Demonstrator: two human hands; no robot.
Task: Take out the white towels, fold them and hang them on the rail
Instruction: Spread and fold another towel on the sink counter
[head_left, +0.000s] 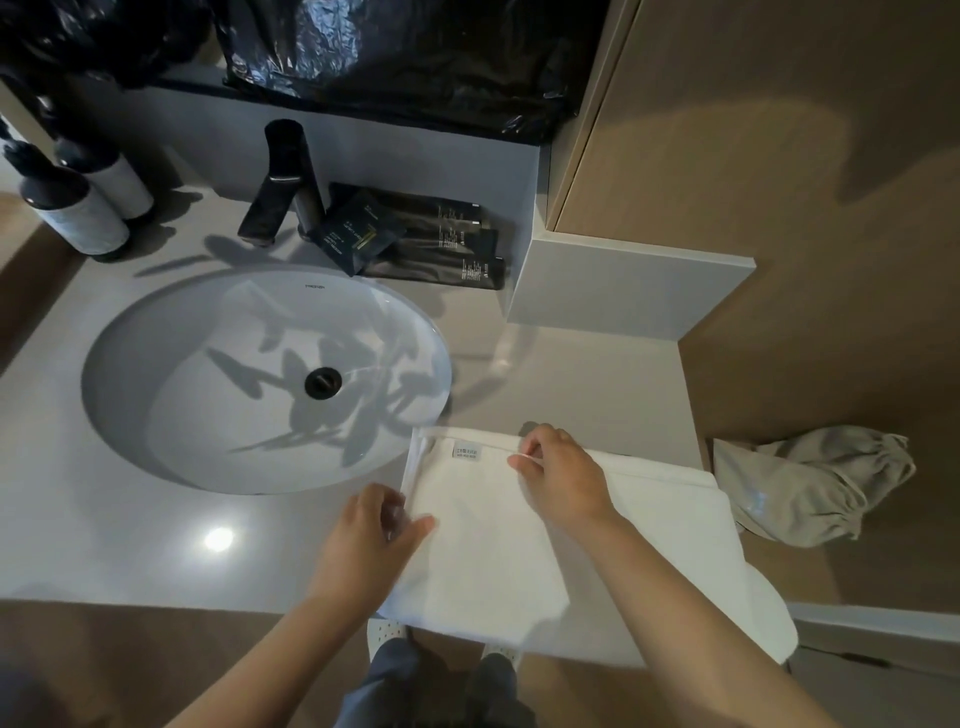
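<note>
Currently mid-fold: white towel (488, 540) lies partly folded on counter (130, 545) beside sink (171, 374). Left hand (366, 545) pinches its left edge, right hand (563, 480) its far hem. Hanging not yet done; no rail in view.

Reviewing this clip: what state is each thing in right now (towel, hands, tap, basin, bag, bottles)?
white towel, folded flat on the counter, near edge overhanging
left hand, pinches the towel's left edge
right hand, pinches a fold near the far edge
tap, no water running
basin, empty, dry-looking
drawstring bag, slack and crumpled, lying right of the towel
pump bottles, upright
</note>
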